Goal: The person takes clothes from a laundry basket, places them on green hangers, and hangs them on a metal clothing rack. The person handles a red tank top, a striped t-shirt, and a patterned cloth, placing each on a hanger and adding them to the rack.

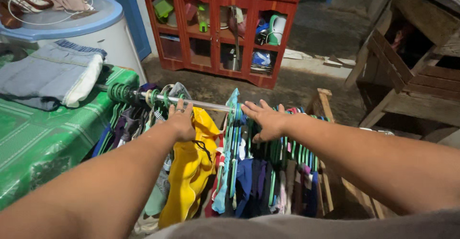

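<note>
1. Curled over the bare metal clothes rail (pixel 203 105), the left hand (pixel 181 122) rests its fingers on top of it, just above a bright yellow garment (pixel 191 167) hanging below.
2. Folded grey-blue jeans (pixel 48 73) lie far left on a green plastic-covered table (pixel 43 143).
3. Right of the yellow garment, the right hand (pixel 266 120) lies flat with fingers spread on a row of green plastic hangers (pixel 282 150).

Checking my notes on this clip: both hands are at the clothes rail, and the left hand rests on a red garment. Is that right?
Not quite. In the head view, both hands are at the rail, but the garment under the left hand is yellow, not red. The right hand lies flat on the hangers beside it.
</note>
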